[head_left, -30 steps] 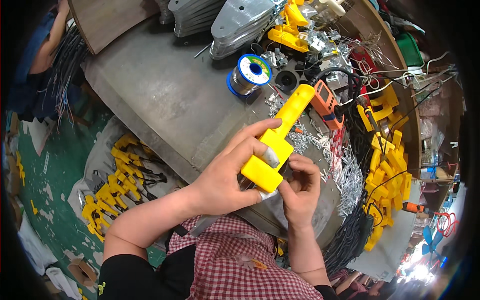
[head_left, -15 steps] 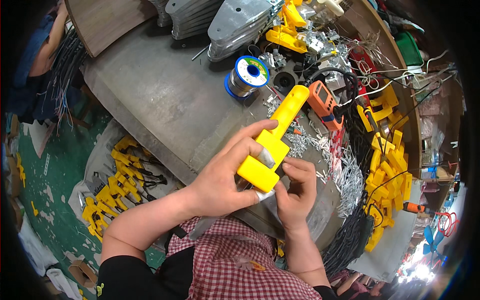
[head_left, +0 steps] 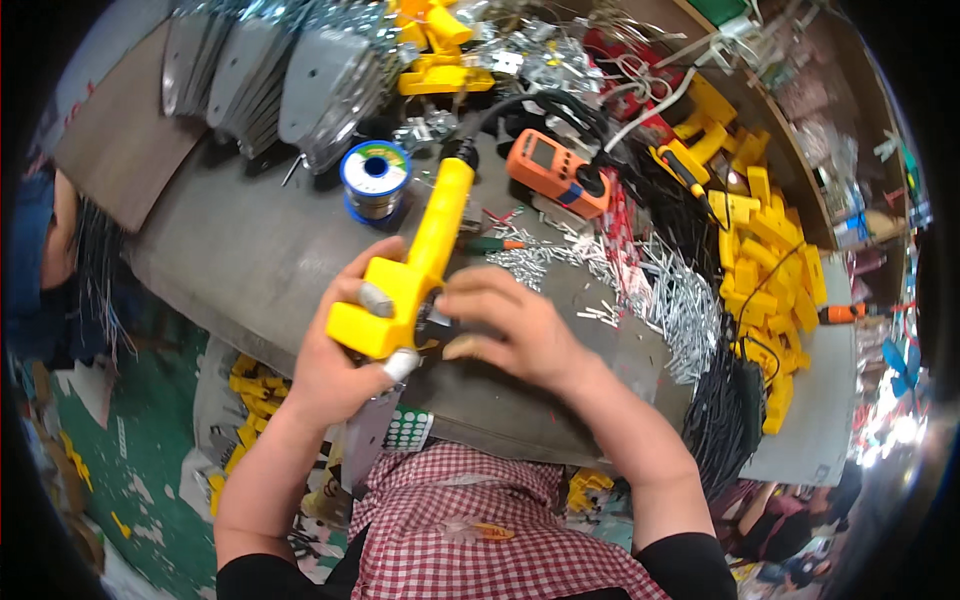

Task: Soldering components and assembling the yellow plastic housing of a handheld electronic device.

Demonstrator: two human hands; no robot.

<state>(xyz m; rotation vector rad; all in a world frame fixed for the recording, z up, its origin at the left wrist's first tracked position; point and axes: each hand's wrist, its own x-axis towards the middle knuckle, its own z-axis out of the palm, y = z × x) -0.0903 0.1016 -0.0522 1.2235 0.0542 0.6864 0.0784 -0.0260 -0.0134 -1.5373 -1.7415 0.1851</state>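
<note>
My left hand [head_left: 335, 345] is closed around a yellow plastic housing [head_left: 440, 225] with a long handle, which points up and away over the bench. White wraps cover its thumb and one finger. Close to the housing's right side is my right hand [head_left: 525, 325], its fingers apart and slightly curved, a little blurred. I cannot tell whether its fingertips touch the housing. Dark parts show at the housing's edge between the hands, too small to make out. Beyond them lie a screwdriver [head_left: 485, 244] with a green and orange handle and a heap of small screws [head_left: 520, 265].
A solder spool [head_left: 376, 185] and stacked grey metal plates [head_left: 325, 100] stand at the far left. An orange multimeter [head_left: 545, 165] lies behind the screws. Yellow housings [head_left: 770, 280], silver pins [head_left: 690, 315] and black cables [head_left: 715, 430] are piled right. Another person's arm [head_left: 60, 235] shows far left.
The view has shifted. Both hands and the housing appear farther left, and the housing is more upright. My right hand has moved from the housing's lower end, its fingers now straighter.
</note>
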